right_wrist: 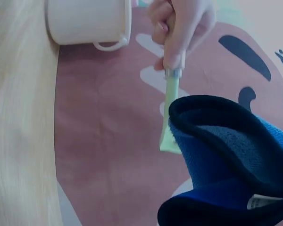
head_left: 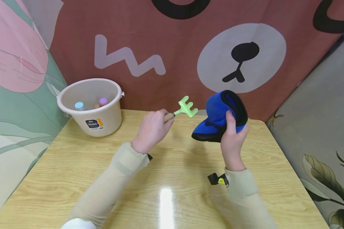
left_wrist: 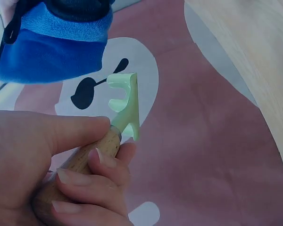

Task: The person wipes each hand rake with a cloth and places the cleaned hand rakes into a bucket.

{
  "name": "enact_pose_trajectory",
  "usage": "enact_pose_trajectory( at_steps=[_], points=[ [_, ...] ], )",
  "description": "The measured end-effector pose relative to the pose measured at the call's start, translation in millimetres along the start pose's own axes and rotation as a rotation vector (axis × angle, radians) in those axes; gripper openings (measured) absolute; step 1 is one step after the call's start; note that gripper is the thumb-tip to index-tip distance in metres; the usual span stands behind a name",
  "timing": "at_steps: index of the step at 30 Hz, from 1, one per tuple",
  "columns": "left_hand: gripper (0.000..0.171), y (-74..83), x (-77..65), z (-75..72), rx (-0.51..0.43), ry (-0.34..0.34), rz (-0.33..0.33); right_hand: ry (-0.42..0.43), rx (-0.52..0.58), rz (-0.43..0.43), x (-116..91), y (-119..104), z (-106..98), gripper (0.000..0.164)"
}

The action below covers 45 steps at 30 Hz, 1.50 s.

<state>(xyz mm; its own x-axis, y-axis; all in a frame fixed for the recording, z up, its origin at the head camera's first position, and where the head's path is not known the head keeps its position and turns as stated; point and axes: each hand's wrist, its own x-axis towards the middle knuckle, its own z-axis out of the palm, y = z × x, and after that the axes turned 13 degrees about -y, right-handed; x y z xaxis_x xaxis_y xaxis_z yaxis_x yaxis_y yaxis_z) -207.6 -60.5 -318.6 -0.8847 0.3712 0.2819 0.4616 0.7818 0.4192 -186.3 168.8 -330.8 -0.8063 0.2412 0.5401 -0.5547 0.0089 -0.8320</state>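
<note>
My left hand (head_left: 152, 128) grips the wooden handle (left_wrist: 82, 157) of a small hand rake with a light green head (head_left: 185, 107). The head's short tines point to the right, held above the table. In my right hand (head_left: 233, 143) is a folded blue cloth (head_left: 215, 109) with black edging, the thumb pressed on its near side. A dark loop (left_wrist: 12, 29) hangs from the cloth in the left wrist view. The right wrist view shows a white label (right_wrist: 263, 201) on it. Rake and cloth are apart in the head view.
A beige bucket (head_left: 110, 119) stands at the table's back left, holding several small things, among them one with a light blue top (head_left: 79, 105) and a purple one (head_left: 103, 101). The wooden table (head_left: 172, 168) meets a printed curtain (head_left: 180, 63) at the back.
</note>
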Motion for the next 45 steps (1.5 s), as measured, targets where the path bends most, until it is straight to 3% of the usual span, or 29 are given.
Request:
enact_pose_trajectory(
  at_steps=[4, 8, 12, 21, 33, 38, 45],
  points=[
    [0.031, -0.7, 0.3, -1.8, -0.027, -0.007, -0.037, 0.029, 0.056, 0.053, 9, 1, -4, 0.023],
    [0.02, -0.5, -0.3, -4.1, -0.053, -0.021, -0.071, 0.005, 0.057, 0.146, 17, 3, -8, 0.033],
    [0.019, -0.8, -1.7, -5.7, -0.054, -0.03, -0.083, -0.077, 0.07, 0.257, 23, 6, -12, 0.045],
    [0.02, 2.1, -2.8, -8.9, -0.08, -0.033, -0.045, -0.311, 0.307, 0.5, 37, 16, -18, 0.065],
    [0.025, 8.4, -0.3, -6.3, -0.159, -0.058, -0.015, -0.528, 0.707, 0.586, 38, 27, -11, 0.064],
    [0.024, 8.7, -0.4, -1.0, -0.182, -0.077, 0.026, -0.528, 0.742, 0.606, 34, 29, -8, 0.063],
    [0.026, 8.1, -0.5, 4.5, -0.176, -0.053, 0.094, -0.481, 0.727, 0.631, 29, 32, -2, 0.059]
  ],
)
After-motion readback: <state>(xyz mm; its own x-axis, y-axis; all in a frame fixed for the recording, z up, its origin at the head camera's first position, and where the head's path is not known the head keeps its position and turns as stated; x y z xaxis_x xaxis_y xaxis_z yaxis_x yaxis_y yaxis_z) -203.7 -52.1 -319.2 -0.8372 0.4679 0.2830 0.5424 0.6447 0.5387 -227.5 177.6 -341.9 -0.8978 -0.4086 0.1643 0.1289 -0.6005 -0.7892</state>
